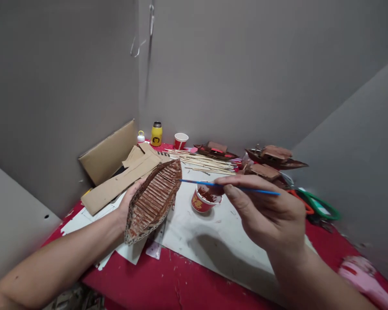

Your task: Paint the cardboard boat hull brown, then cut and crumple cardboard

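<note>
My left hand (129, 204) grips a boat-shaped cardboard hull (153, 200) from behind and holds it tilted above the table; its ribbed face is partly coated brown. My right hand (265, 213) pinches a thin blue paintbrush (226, 186), held level, with its tip at the hull's upper right edge. Below the brush stands a small red paper cup of brown paint (204, 199) on white paper (213, 232).
Cardboard strips and an open box (116, 165) lie at the left. Wooden sticks (200, 161), a yellow jar (156, 134), a red-and-white cup (181, 140) and several finished brown boats (271, 159) sit at the back. Green-handled scissors (317, 206) lie right. Grey walls enclose the red table (181, 284).
</note>
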`<state>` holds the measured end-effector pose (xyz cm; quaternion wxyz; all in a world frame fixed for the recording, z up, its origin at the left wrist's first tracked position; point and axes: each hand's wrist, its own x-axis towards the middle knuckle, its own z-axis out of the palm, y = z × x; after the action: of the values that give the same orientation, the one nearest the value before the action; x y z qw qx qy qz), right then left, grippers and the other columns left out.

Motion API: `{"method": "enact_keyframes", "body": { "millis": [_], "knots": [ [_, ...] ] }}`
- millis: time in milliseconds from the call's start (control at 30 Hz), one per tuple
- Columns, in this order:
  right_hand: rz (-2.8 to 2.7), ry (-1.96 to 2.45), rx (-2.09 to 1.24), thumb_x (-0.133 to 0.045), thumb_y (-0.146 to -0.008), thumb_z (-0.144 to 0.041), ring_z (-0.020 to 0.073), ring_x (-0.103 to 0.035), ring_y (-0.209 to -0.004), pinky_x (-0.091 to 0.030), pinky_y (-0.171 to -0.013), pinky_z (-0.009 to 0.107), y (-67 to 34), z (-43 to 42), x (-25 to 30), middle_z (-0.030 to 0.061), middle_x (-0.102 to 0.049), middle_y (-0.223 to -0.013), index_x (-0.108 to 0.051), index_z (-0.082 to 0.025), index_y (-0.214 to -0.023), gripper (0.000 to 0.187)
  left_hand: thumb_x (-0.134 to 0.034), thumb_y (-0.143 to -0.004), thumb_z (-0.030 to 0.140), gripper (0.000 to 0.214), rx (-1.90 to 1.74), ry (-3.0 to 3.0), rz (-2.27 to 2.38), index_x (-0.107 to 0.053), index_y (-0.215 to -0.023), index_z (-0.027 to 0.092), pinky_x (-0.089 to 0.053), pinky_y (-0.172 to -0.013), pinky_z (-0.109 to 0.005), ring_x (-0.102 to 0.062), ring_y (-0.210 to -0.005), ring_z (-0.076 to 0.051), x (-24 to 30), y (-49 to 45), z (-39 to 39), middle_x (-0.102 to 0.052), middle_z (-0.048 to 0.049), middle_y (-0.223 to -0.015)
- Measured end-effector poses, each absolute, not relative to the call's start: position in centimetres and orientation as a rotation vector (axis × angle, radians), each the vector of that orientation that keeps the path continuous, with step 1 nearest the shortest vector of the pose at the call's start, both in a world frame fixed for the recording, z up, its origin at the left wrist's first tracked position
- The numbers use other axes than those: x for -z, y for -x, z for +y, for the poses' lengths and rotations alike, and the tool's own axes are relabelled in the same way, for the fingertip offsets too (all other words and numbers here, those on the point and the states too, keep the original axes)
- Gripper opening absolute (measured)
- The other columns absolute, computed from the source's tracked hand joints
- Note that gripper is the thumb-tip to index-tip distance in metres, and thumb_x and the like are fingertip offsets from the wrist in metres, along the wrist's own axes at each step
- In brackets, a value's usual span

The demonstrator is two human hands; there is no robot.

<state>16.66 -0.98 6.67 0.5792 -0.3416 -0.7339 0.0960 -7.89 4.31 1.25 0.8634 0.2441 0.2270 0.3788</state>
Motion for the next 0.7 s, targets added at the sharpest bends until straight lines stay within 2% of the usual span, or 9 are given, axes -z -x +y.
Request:
{"method": "enact_keyframes", "body": {
  "millis": [100,200,300,433,700],
  "knots": [
    [-1.732,0.746,-0.402,-0.064,-0.095,-0.019,0.0162,-0.074,-0.071,-0.063,-0.063,0.027,-16.0,-2.3,-7.2,0.0015,-0.077,-0.086,-0.074,-0.027,-0.102,0.015,-0.06,-0.087,0.042,0.031,-0.75,-0.502,0.477,-0.071,-0.095,0.014,-0.058,-0.065,-0.033,-0.075,-0.069,-0.024,-1.5,7.9,4.4,-0.079,-0.0119,-0.083],
    [-1.746,0.754,-0.471,-0.064,-0.096,-0.022,0.0156,-0.074,-0.071,-0.063,-0.072,0.028,-15.5,-3.3,-7.3,0.0002,-0.077,-0.08,-0.075,-0.027,-0.099,0.012,-0.054,-0.088,0.043,0.036,-0.754,-0.471,0.478,-0.072,-0.095,0.012,-0.059,-0.067,-0.034,-0.075,-0.071,-0.024,-1.6,7.7,4.3,-0.079,-0.0127,-0.082],
    [-1.783,0.725,-0.51,-0.063,-0.096,-0.021,0.0166,-0.075,-0.076,-0.063,-0.074,0.028,-15.1,-3.9,-7.1,0.0005,-0.077,-0.082,-0.073,-0.027,-0.101,0.012,-0.05,-0.089,0.034,0.03,-0.845,-0.45,0.507,-0.073,-0.089,0.014,-0.059,-0.069,-0.032,-0.074,-0.071,-0.022,-1.7,7.3,3.9,-0.079,-0.0094,-0.077],
    [-1.891,0.678,-0.492,-0.063,-0.091,-0.011,0.0196,-0.077,-0.079,-0.064,-0.073,0.032,-14.7,-4.3,-6.9,0.0018,-0.078,-0.087,-0.069,-0.026,-0.104,0.02,-0.052,-0.09,0.025,0.025,-0.946,-0.437,0.57,-0.071,-0.077,0.017,-0.057,-0.069,-0.028,-0.072,-0.065,-0.017,-1.9,6.9,3.5,-0.077,-0.0036,-0.07],
    [-2.12,0.642,-0.47,-0.06,-0.091,-0.006,0.0154,-0.075,-0.078,-0.061,-0.074,0.026,-14.5,-4.2,-6.7,-0.0008,-0.077,-0.088,-0.064,-0.026,-0.107,0.026,-0.049,-0.091,0.025,0.027,-0.952,-0.589,0.617,-0.075,-0.086,0.017,-0.055,-0.085,-0.031,-0.074,-0.075,-0.02,-2.2,6.7,3.2,-0.078,-0.0026,-0.076]
  ]
}}
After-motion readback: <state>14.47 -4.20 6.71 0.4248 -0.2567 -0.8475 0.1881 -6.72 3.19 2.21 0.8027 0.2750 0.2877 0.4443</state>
